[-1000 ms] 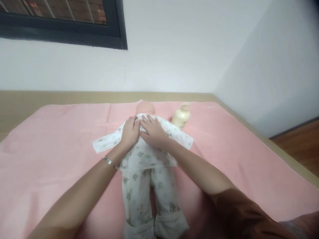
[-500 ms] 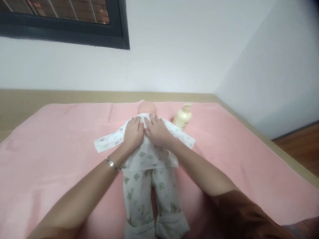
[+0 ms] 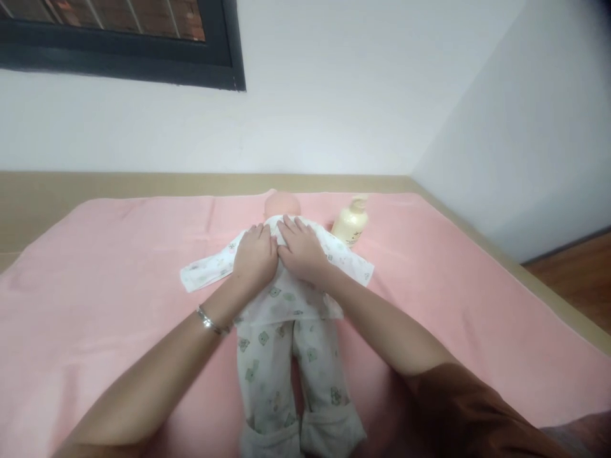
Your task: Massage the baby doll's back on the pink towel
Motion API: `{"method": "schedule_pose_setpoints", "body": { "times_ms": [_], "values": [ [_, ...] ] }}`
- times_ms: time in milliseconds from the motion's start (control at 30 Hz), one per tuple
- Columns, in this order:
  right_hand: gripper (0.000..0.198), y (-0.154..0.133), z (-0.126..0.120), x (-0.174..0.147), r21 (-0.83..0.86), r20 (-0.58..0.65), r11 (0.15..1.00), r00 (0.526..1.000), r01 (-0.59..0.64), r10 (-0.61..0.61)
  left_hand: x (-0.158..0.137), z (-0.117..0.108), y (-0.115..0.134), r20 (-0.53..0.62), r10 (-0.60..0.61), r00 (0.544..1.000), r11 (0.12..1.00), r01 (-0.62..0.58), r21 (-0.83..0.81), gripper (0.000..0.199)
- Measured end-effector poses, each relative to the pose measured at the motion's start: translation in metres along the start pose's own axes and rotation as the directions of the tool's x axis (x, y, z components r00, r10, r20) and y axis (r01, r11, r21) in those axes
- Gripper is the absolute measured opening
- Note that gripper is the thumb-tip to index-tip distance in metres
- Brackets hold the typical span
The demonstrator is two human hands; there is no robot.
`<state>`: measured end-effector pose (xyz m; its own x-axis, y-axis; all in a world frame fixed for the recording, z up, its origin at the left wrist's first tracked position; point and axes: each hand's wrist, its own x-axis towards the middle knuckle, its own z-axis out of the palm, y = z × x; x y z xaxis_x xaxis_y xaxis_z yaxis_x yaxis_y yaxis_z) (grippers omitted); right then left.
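Observation:
A baby doll lies on a pink sheet with its bald head at the far end, apparently face down. It wears a white printed long-sleeved top and matching trousers with turned-up cuffs. My left hand rests flat on the left of the doll's upper back, fingers stretched toward the head. Beside it, my right hand lies on the right side, fingers slightly spread. The thumbs nearly meet at the middle. Both hands cover part of the top.
A cream pump bottle sits right of the doll's head. The pink sheet covers a surface with a tan border. White walls rise behind and to the right, and a dark-framed window is at upper left.
Both hands stay on the doll's back with hardly any movement. My left wrist and its bracelet have shifted slightly left. The view has moved a little.

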<state>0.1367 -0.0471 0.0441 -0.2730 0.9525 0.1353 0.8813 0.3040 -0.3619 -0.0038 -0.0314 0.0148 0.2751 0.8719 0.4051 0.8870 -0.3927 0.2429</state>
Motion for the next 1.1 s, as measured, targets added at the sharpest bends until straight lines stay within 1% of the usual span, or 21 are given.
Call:
{"method": "schedule_pose_setpoints", "body": {
  "times_ms": [133, 200, 267, 333, 433, 533, 633, 733, 800, 900, 933, 1000, 1033, 1100],
  "values": [
    [0.056, 0.011, 0.003, 0.008, 0.005, -0.061, 0.999, 0.998, -0.033, 0.033, -0.012, 0.000, 0.014, -0.002, 0.044, 0.999, 0.997, -0.043, 0.057, 0.052],
    [0.056, 0.017, 0.002, 0.012, -0.009, -0.073, 0.997, 0.995, -0.070, 0.070, -0.016, 0.001, 0.020, -0.022, 0.070, 0.997, 0.997, -0.069, 0.044, 0.053],
    [0.057, 0.019, 0.001, 0.014, -0.045, -0.064, 0.996, 0.995, -0.077, 0.074, -0.015, 0.000, 0.021, -0.014, 0.080, 0.997, 0.997, -0.080, 0.012, 0.054],
    [0.058, 0.018, -0.001, 0.013, -0.090, -0.048, 0.995, 0.998, -0.044, 0.040, -0.010, -0.003, 0.017, 0.036, 0.057, 0.998, 0.998, -0.056, -0.037, 0.055],
    [0.056, 0.010, -0.001, 0.006, -0.143, -0.041, 0.990, 0.999, -0.002, -0.004, 0.001, -0.007, 0.004, 0.119, -0.013, 0.993, 0.992, 0.028, -0.126, 0.058],
    [0.057, -0.002, 0.002, -0.005, -0.182, -0.056, 0.983, 0.998, 0.002, -0.013, 0.011, -0.007, -0.010, 0.118, -0.055, 0.991, 0.971, 0.081, -0.227, 0.054],
    [0.057, -0.011, 0.004, -0.012, -0.181, -0.076, 0.982, 0.995, 0.053, -0.068, 0.016, -0.006, -0.018, 0.111, -0.091, 0.990, 0.952, 0.119, -0.283, 0.050],
    [0.053, -0.007, 0.005, -0.008, -0.119, -0.097, 0.988, 0.989, 0.096, -0.108, 0.015, -0.005, -0.015, 0.090, -0.094, 0.991, 0.970, 0.112, -0.216, 0.049],
    [0.051, 0.003, 0.003, 0.001, -0.061, -0.116, 0.997, 0.991, 0.054, -0.061, 0.008, -0.006, -0.004, 0.063, -0.058, 0.996, 0.991, 0.065, -0.116, 0.051],
    [0.051, 0.016, -0.001, 0.014, 0.005, -0.109, 0.999, 0.993, -0.054, 0.055, -0.008, -0.008, 0.015, 0.027, 0.027, 0.999, 1.000, -0.027, 0.005, 0.051],
    [0.052, 0.018, -0.002, 0.016, 0.007, -0.095, 0.997, 0.993, -0.077, 0.077, -0.012, -0.009, 0.020, 0.016, 0.063, 0.998, 0.998, -0.063, 0.014, 0.050],
    [0.053, 0.017, -0.004, 0.016, -0.031, -0.065, 0.996, 0.995, -0.081, 0.079, -0.015, -0.011, 0.024, 0.015, 0.128, 0.992, 0.992, -0.128, -0.002, 0.047],
    [0.054, 0.015, -0.005, 0.013, -0.066, -0.055, 0.995, 0.996, -0.069, 0.066, -0.014, -0.012, 0.023, 0.023, 0.135, 0.991, 0.991, -0.135, -0.019, 0.046],
    [0.055, 0.007, -0.005, 0.004, -0.150, -0.043, 0.988, 0.999, -0.034, 0.028, -0.005, -0.016, 0.015, 0.053, 0.081, 0.995, 0.995, -0.078, -0.057, 0.046]
  ]
}}
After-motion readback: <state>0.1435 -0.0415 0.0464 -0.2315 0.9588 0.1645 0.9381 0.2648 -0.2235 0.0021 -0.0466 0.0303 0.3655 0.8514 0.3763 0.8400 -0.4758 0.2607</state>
